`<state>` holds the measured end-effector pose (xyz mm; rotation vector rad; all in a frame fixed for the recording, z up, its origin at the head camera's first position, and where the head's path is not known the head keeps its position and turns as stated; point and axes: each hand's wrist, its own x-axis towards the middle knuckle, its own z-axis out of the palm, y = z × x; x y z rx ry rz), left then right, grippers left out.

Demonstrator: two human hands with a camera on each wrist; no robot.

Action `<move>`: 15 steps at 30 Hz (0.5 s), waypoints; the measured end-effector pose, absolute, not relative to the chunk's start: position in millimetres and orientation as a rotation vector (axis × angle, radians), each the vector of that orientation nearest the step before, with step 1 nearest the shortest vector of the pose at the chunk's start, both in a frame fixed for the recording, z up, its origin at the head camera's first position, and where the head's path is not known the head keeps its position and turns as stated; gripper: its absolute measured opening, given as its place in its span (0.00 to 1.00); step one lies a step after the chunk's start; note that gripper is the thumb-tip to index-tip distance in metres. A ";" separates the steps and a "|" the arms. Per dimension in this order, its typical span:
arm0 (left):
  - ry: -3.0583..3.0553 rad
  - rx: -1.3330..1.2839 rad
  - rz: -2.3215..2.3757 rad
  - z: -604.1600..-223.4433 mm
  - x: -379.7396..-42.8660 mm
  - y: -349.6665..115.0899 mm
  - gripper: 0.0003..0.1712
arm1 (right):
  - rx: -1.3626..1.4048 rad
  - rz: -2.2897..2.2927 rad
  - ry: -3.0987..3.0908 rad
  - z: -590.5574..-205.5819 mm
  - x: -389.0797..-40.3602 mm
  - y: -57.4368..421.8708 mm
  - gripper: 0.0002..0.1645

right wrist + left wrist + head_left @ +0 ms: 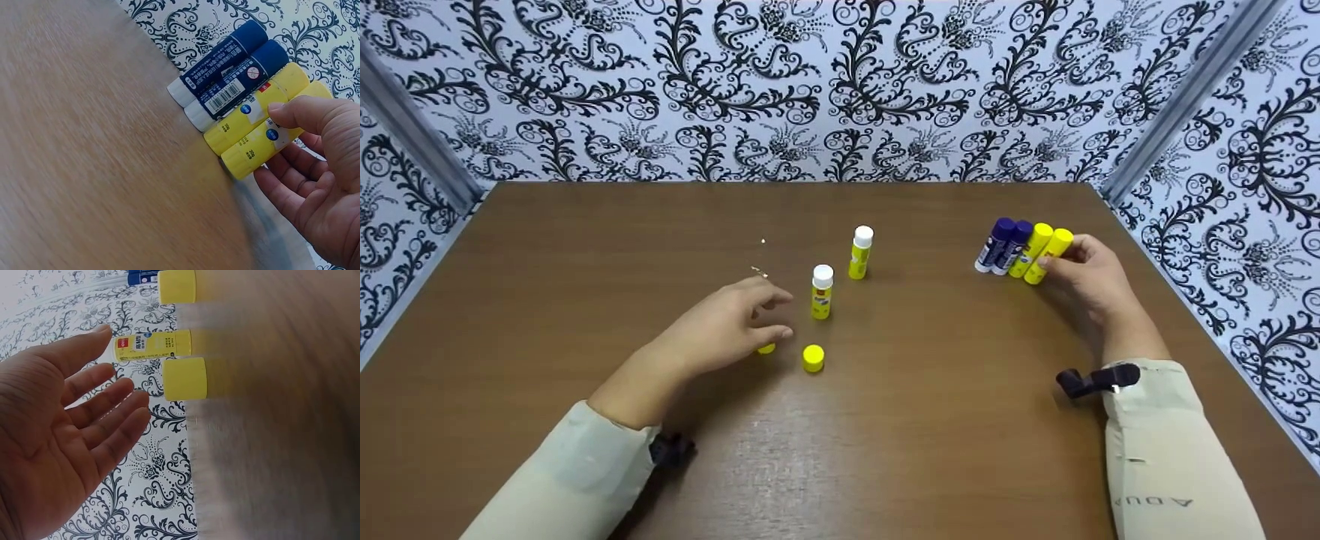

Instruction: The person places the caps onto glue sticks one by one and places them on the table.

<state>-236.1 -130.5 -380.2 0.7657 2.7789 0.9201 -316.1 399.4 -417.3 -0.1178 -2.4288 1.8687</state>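
At the right of the table, my right hand (1095, 277) grips a capped yellow glue stick (259, 146) between thumb and fingers. It stands at the end of a row, against another yellow glue stick (236, 121) and two dark blue ones with white bases (225, 101). My left hand (720, 326) hovers near the middle, fingers relaxed and holding nothing. Partly hidden beneath it is a yellow cap (766, 349); a second yellow cap (813, 358) lies just to its right. Beyond stand two uncapped yellow glue sticks with white tops, one nearer (821, 296) and one farther (860, 255).
Small pale crumbs (760, 271) lie on the brown table (930, 450) beyond my left hand. Patterned black-and-white walls (750, 90) border the table at the back and sides. Dark straps (1099, 381) are around my wrists.
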 end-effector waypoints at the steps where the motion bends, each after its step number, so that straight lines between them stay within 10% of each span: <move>1: 2.776 0.770 0.906 -380.6 -236.2 -130.5 0.27 | -0.122 1.860 -2.436 -417.2 -316.3 399.5 0.18; 15: 2.719 0.830 0.789 -389.1 -236.9 -132.6 0.29 | -0.176 1.756 -2.519 -403.7 -306.0 386.8 0.15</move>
